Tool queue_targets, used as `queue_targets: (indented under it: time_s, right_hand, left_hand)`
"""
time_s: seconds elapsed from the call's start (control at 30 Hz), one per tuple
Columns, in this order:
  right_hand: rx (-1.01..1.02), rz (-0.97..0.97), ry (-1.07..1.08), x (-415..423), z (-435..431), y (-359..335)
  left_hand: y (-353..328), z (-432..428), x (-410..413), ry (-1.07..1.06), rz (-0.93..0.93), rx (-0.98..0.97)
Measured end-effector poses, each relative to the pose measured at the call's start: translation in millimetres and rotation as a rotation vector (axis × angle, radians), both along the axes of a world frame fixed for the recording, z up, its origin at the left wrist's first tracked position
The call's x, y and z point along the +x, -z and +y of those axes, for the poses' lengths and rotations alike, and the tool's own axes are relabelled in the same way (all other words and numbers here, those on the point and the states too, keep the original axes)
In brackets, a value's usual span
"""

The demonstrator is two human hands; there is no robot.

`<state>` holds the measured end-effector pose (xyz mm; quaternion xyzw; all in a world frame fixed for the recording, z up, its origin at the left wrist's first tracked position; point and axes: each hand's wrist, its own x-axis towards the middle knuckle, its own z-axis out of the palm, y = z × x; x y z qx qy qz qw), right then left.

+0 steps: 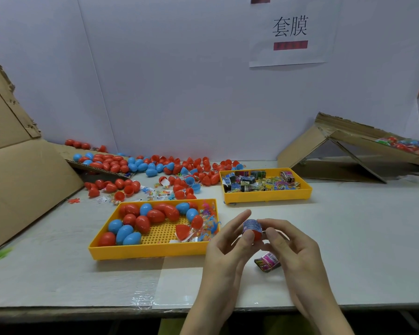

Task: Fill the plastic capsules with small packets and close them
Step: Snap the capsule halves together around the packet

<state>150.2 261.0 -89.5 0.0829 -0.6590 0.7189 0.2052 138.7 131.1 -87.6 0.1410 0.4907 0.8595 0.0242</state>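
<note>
The left hand [224, 247] and the right hand [294, 247] are showing bare, with bare forearms [205, 308] behind them; the thumbnails [249, 238] are looking short and plain.

White table [348, 238] w/ two yellow trays set apart: nearer tray [150, 250] at centre-left, farther tray [266, 197] to the right. Cardboard sheet [22, 177] is leaned at far left; cardboard box [324, 151] is propped at rear right. Paper sign [290, 32] w/ printed characters is fixed to the wall [167, 81]. Clear tape [143, 298] is stuck nr. the front edge.
</note>
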Motion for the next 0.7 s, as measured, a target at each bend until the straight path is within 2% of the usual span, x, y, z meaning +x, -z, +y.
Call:
queue_targets:
  time_s: [0.3,0.7]
  right_hand:
    - [-0.102,-0.003,-0.017,-1.5,3.6,1.2]
    - [-0.123,-0.002,-0.070,-1.0,4.2,1.9]
  left_hand:
    - [-3.6,1.8,2.1,0.020,-0.019,0.000]
    - [-2.4,1.9,0.2,0.062,-0.025,0.028]
